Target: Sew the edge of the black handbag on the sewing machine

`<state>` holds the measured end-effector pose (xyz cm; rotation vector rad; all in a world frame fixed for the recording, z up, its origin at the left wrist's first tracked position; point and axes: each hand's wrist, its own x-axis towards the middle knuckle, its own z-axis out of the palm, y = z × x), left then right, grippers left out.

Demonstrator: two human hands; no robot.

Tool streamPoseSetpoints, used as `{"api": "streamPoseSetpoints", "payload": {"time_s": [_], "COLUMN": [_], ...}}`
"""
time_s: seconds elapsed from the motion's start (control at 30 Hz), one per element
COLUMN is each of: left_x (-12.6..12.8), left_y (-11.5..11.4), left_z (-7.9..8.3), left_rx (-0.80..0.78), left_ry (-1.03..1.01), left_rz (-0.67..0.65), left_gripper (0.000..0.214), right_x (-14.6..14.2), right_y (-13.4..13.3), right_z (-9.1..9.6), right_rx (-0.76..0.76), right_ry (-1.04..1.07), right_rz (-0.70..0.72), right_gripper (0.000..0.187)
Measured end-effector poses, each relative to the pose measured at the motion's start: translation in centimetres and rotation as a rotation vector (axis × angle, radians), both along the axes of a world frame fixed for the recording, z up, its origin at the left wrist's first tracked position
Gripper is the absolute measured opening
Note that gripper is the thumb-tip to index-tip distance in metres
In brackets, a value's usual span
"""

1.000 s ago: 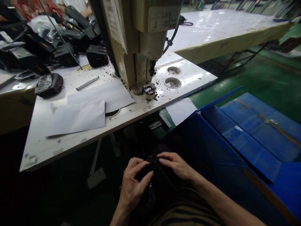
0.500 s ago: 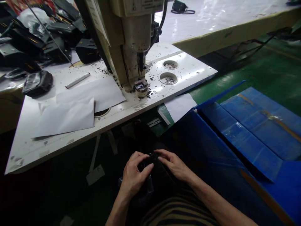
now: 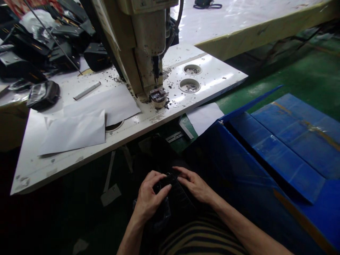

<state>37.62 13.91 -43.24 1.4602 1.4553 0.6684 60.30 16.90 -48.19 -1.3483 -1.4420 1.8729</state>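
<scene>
In my lap, at the bottom middle of the head view, a soft black bag lies against dark clothing, so its outline is hard to make out. My left hand is closed on its left upper edge, thumb on top and fingers curled behind. From the other side, my right hand pinches the top edge between thumb and forefinger. A small shiny bit shows at the edge between the hands. Something in clear plastic wrap, mostly hidden, sits below my left hand.
Ahead stands a press-like machine on a white worktable with black scraps and paper sheets. Black cases are heaped at the left. A large blue box stands close on my right.
The view has shifted slightly. Both hands keep their hold on the black bag, with only slight finger movement.
</scene>
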Motion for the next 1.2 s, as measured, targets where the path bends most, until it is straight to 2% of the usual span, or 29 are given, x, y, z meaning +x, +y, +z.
{"api": "streamPoseSetpoints", "payload": {"time_s": [0.3, 0.6, 0.83, 1.03, 1.2], "left_x": [-0.4, -0.6, -0.7, -0.9, -1.0], "left_y": [-0.2, -0.4, -0.2, -0.3, -0.3], "left_z": [0.0, -0.3, -0.1, -0.3, -0.4], "left_rx": [0.018, 0.009, -0.01, -0.011, 0.001], "left_ry": [-0.022, -0.034, -0.051, -0.045, -0.044], "left_rz": [0.014, 0.009, 0.024, 0.017, 0.018], "left_gripper": [0.018, 0.016, 0.016, 0.018, 0.018], "right_x": [0.1, -0.2, -0.2, -0.6, -0.7], "right_y": [-0.1, 0.2, 0.5, 0.5, 0.6], "right_z": [-0.8, 0.0, 0.3, 0.3, 0.3], "right_rx": [-0.008, -0.024, 0.026, 0.074, 0.055], "right_ry": [0.029, 0.055, 0.056, 0.086, 0.1], "right_rz": [0.017, 0.004, -0.018, 0.026, 0.049], "right_gripper": [0.049, 0.049, 0.05, 0.05, 0.048]}}
